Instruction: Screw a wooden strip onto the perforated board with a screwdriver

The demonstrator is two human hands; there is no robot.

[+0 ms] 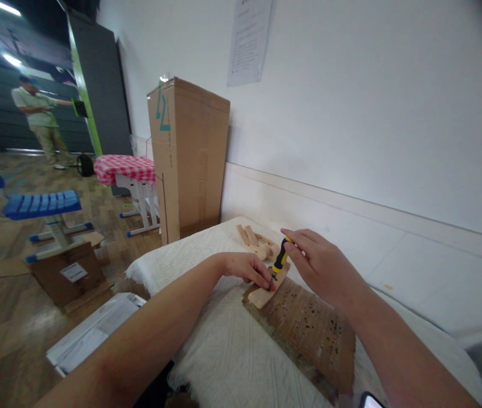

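Note:
A yellow-and-black screwdriver (281,256) stands tilted, its tip pointing down at a pale wooden piece (261,297) with rounded ends. My right hand (315,258) grips the top of the screwdriver's handle. My left hand (252,268) pinches close around the screwdriver's tip, over the wooden piece; what lies between its fingertips is too small to make out. Under the wooden piece is a brown board (308,323) dotted with many dark holes. Several more pale wooden parts (257,241) lie just behind, near the wall.
A white cloth (219,334) covers the table. A phone (371,400) lies at the near edge. Beyond the table stands a tall cardboard box (198,164) against the wall. On the left are a blue chair (43,204), a flattened carton (68,275) and a distant person (39,107).

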